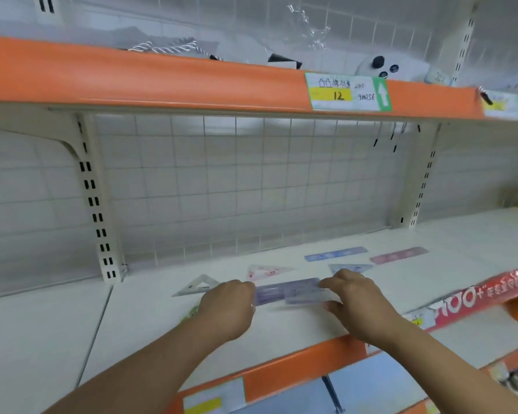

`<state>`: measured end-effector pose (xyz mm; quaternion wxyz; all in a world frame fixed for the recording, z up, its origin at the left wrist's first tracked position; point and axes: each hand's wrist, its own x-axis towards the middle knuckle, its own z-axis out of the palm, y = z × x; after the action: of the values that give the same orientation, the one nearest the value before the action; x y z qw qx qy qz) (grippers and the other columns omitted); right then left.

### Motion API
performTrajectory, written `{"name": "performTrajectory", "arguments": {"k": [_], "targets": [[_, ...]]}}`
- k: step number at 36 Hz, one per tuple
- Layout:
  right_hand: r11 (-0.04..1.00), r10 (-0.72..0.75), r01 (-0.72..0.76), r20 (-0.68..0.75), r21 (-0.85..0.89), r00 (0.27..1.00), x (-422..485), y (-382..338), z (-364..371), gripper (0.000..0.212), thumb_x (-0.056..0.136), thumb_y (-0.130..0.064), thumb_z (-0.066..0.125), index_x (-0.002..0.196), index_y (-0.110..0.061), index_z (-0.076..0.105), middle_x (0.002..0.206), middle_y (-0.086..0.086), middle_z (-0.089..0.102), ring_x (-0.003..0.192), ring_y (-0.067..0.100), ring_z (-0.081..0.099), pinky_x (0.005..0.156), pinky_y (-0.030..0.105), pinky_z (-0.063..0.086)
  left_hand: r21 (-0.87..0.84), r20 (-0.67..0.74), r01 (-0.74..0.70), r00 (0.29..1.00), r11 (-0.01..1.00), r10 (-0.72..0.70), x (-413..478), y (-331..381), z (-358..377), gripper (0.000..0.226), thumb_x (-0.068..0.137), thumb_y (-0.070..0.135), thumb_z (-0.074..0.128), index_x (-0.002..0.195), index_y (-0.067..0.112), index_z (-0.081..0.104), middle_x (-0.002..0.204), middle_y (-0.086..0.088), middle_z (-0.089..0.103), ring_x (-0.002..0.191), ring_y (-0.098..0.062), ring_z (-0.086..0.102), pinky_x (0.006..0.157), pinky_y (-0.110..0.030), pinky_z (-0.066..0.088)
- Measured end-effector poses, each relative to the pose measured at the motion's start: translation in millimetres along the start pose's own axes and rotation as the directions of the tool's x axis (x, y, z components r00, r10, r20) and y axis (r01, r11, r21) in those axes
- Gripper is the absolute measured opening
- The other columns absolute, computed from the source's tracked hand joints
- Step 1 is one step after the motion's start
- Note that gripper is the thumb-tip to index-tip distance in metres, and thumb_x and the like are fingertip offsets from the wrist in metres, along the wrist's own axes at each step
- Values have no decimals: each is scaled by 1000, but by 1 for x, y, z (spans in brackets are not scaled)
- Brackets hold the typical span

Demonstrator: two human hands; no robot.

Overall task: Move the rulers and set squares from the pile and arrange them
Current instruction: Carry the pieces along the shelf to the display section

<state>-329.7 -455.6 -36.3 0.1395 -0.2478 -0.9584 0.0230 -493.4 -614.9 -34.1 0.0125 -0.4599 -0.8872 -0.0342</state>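
White shelf board [281, 321] carries everything I am sorting, with an orange lip along its front edge and a wire grid behind. Laid out on it toward the back are a blue ruler [336, 253] and a pink ruler [399, 254], each lying flat with its length running left to right. Nearer me sit three set squares: a clear one [198, 285] at the left, a pinkish one [268, 271] in the middle and a bluish one [351, 267] partly hidden behind my right hand.

Between my hands lies the purple ruler [290, 291], flat on the board or just above it; blur keeps me from saying which. It looks like more than one strip stacked. Its long axis runs left to right, roughly parallel to the front lip, one end at each hand.

My left hand [226, 306] is curled over the left end, fingers closed down on it. My right hand [355, 297] pinches the right end, thumb below and fingers on top.

To do this step well, I judge I should keep both ends level, square the long edge to the shelf front like the two rulers behind, and leave clear space between it and the set squares so nothing overlaps.
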Motion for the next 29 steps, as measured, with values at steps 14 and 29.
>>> {"name": "performTrajectory", "arguments": {"k": [14, 29], "targets": [[984, -161, 154, 82, 93, 984, 89, 18, 35, 40, 92, -30, 53, 132, -26, 52, 125, -1, 53, 116, 19, 49, 97, 27, 38, -48, 30, 169, 985, 984, -168, 72, -9, 13, 36, 90, 2, 44, 123, 16, 50, 118, -3, 59, 108, -20, 56, 85, -31, 46], [850, -524, 482, 245, 211, 816, 136, 15, 62, 38, 91, -40, 52, 127, -26, 54, 122, 1, 52, 114, 19, 49, 94, 27, 37, -52, 33, 453, 892, 890, -452, 70, -4, 21, 27, 96, 13, 38, 117, 13, 53, 115, -4, 62, 104, -21, 60, 78, -31, 48]]}}
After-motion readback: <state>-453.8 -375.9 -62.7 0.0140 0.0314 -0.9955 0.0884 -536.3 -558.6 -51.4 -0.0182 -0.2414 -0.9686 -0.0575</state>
